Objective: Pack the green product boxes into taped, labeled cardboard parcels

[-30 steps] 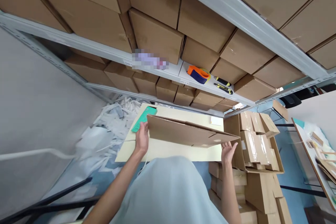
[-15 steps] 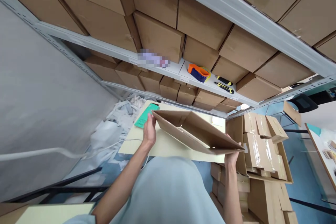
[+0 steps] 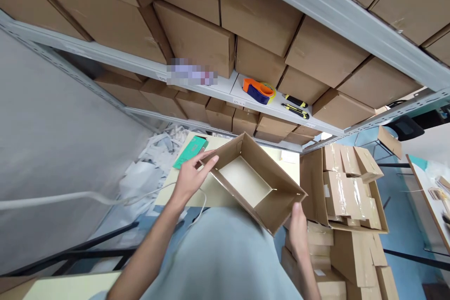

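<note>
A brown cardboard box [image 3: 269,161] is held tilted above the pale yellow table [image 3: 166,193]. Its walls stand apart as a four-sided frame, and the pale tabletop shows through it. My left hand [image 3: 190,176] grips the box's left corner, thumb on top of the edge and the other fingers partly hidden. At the lower right corner, my right hand [image 3: 298,229] holds the box, its thumb upright and most fingers out of sight behind the wall. A flat green box [image 3: 191,151] lies on the table just beyond my left hand.
A metal shelf [image 3: 225,88] packed with cartons crosses ahead. On it lie an orange and blue tape dispenser [image 3: 259,91] and two box cutters [image 3: 295,106]. A large carton of smaller boxes [image 3: 346,192] stands right; a white cable [image 3: 87,195] runs left.
The cardboard box has spread from a narrow, nearly flattened shape into a wide rectangular frame. My right hand has moved left and down with its corner; my left hand has shifted left.
</note>
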Tool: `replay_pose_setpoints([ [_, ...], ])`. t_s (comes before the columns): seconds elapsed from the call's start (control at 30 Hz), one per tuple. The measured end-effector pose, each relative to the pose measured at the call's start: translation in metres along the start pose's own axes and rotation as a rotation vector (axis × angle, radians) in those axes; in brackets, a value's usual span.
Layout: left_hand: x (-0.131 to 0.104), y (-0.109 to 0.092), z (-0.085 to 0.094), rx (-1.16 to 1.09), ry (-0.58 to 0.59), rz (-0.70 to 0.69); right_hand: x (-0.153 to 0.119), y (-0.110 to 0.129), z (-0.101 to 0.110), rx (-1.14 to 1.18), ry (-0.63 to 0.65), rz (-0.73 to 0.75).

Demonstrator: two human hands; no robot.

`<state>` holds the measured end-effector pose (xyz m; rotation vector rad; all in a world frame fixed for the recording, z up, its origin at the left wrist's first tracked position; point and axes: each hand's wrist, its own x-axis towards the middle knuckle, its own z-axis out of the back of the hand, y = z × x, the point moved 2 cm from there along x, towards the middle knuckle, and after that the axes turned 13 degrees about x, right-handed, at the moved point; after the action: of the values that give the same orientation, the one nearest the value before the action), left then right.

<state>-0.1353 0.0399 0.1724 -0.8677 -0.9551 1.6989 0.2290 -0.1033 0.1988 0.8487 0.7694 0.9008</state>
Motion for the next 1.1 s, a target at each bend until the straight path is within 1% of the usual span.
replay_pose_setpoints([
  [0.1,-0.002,-0.015,0.016,0.252,-0.002,-0.057,-0.024,0.019,0.007,-0.159,0.095,-0.072],
  [0.17,-0.008,-0.027,0.023,0.411,-0.015,-0.107,-0.027,0.036,0.012,-0.276,0.113,-0.063],
  [0.2,-0.012,-0.033,0.026,0.483,-0.020,-0.124,-0.025,0.045,0.014,-0.333,0.101,-0.021],
  [0.27,-0.023,-0.042,0.031,0.610,-0.032,-0.135,-0.015,0.062,0.016,-0.427,0.050,0.114],
  [0.37,-0.041,-0.048,0.032,0.736,-0.070,-0.162,0.008,0.076,0.009,-0.521,0.010,0.290],
  [0.43,-0.053,-0.048,0.028,0.774,-0.094,-0.219,0.023,0.077,-0.001,-0.579,0.017,0.346],
  [0.5,-0.064,-0.047,0.020,0.779,-0.093,-0.294,0.035,0.074,-0.012,-0.621,0.034,0.374],
  [0.57,-0.074,-0.046,0.011,0.755,-0.062,-0.374,0.042,0.070,-0.020,-0.642,0.055,0.375],
  [0.67,-0.081,-0.048,0.000,0.716,-0.005,-0.447,0.046,0.069,-0.021,-0.620,0.072,0.358],
  [0.77,-0.079,-0.049,-0.004,0.718,0.026,-0.454,0.046,0.072,-0.017,-0.550,0.132,0.337],
  [0.93,-0.064,-0.049,-0.008,0.717,0.071,-0.485,0.051,0.078,-0.011,-0.505,0.266,0.282],
  [1.1,-0.052,-0.047,-0.017,0.805,0.073,-0.539,0.061,0.076,-0.012,-0.495,0.292,0.248],
])
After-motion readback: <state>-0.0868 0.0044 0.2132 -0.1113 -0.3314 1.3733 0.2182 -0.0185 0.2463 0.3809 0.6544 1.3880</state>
